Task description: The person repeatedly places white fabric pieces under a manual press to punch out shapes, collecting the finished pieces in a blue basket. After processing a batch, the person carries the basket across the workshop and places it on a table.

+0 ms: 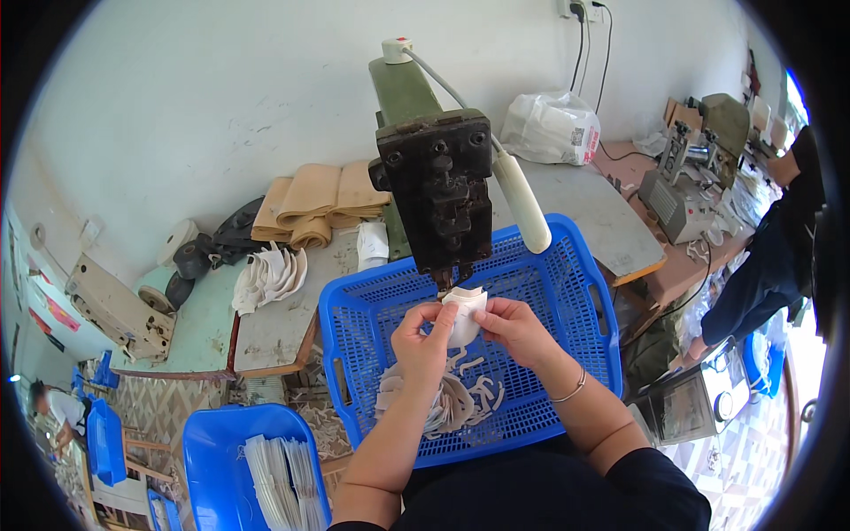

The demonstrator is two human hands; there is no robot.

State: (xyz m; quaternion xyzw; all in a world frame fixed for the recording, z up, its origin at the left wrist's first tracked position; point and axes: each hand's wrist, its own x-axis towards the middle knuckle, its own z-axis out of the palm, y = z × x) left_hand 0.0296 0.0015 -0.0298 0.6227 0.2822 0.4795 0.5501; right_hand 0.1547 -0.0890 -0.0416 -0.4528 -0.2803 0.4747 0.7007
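Observation:
Both my hands meet at a small white curved fabric piece (464,324), just under the head of a green and black press machine (436,186). My left hand (421,340) pinches its left side, thumb in front. On the right edge, the thumb and fingers of my right hand (516,329) close on the same piece. The top edge of the piece is by the machine's lower tip; whether they touch I cannot tell. Below my hands is a blue perforated basket (567,403) holding white curved pieces (456,403) and thin white strips (485,392).
A blue bin (212,442) with stacked white pieces (282,478) stands at lower left. On the left tables lie tan sheets (310,199), white pieces (270,276) and a sewing machine (119,310). A white-handled lever (522,203) hangs right of the press. People are at far right and far left.

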